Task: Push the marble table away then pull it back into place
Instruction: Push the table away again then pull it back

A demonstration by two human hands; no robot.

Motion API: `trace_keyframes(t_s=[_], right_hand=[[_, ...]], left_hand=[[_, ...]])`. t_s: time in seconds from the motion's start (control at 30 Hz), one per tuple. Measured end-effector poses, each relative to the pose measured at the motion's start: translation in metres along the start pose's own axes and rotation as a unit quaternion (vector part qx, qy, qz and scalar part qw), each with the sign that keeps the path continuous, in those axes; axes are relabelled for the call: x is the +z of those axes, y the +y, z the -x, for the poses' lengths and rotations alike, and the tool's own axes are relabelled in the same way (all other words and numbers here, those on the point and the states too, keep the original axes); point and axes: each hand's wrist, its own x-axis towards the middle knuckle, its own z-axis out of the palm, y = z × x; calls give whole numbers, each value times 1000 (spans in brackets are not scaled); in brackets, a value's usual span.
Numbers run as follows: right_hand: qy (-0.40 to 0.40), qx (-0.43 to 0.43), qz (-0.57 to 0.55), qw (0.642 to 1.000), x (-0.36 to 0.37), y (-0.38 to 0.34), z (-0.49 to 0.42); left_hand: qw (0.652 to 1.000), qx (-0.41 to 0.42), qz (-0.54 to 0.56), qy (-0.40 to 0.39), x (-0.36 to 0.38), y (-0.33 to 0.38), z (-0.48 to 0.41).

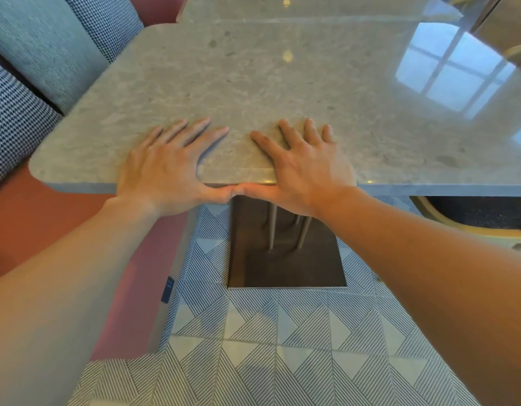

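The grey marble table (282, 83) fills the upper half of the head view, its polished top mirroring a window. Both hands sit side by side on its near edge. My left hand (165, 168) lies palm down with its fingers spread on the top and its thumb against the front edge. My right hand (306, 171) mirrors it, and the two thumb tips touch below the edge. Under the top, thin metal legs stand on a dark square base plate (285, 265).
A red bench seat (33, 218) with grey and houndstooth cushions (48, 48) runs along the table's left side. A dark chair seat with a light wooden frame (473, 218) is tucked under the right side. A second marble top (282, 10) adjoins at the back. Striped tiles (268, 347) cover the floor.
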Motion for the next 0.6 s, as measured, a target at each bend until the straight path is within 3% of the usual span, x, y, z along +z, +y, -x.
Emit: trace_keyframes(t_s=[0.37, 0.6], right_hand=[[-22, -41, -41, 998, -6, 17, 3], [30, -67, -29, 997, 2, 116, 67]], left_hand=[[998, -69, 11, -3, -9, 39, 8], [997, -54, 36, -48, -1, 113, -10]])
